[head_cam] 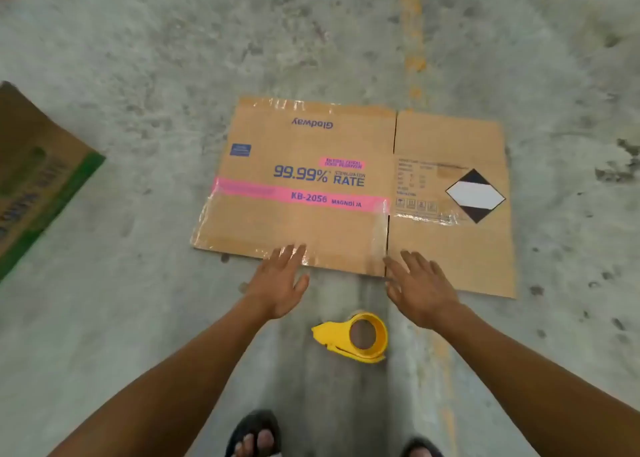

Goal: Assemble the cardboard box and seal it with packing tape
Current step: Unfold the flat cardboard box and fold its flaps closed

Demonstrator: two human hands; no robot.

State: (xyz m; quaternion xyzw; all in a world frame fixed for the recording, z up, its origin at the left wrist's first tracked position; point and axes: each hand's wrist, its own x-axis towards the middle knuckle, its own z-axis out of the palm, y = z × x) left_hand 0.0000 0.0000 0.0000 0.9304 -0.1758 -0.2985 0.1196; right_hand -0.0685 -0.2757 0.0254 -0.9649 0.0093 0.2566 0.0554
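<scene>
A rough grey concrete floor (pixel 138 58) fills the view, seen from above, with a worn yellow painted line (pixel 412 24) running from twelve o'clock downward. At the centre lies the flattened brown cardboard box (pixel 311 221), printed in blue and pink, with strips of old clear tape shining along its edges; it lies flat on the floor, not yet opened up. At nine o'clock, well apart, sits the corner of a second brown carton with a green band (pixel 38 179). Two bare forearms reach in from six o'clock. The left hand (pixel 277 283) and the right hand (pixel 420 292) are both spread, fingers apart and straight, holding nothing, with fingertips at the box's near edge. Between the wrists, just toward six o'clock, a yellow plastic tape dispenser (pixel 356 337) lies on the floor. Sandalled toes (pixel 256 439) show at the bottom. The step in hand appears to be lifting the flat box; gripping the near edge on both sides of the slit, then pushing opposite creases apart, should square it evenly.
</scene>
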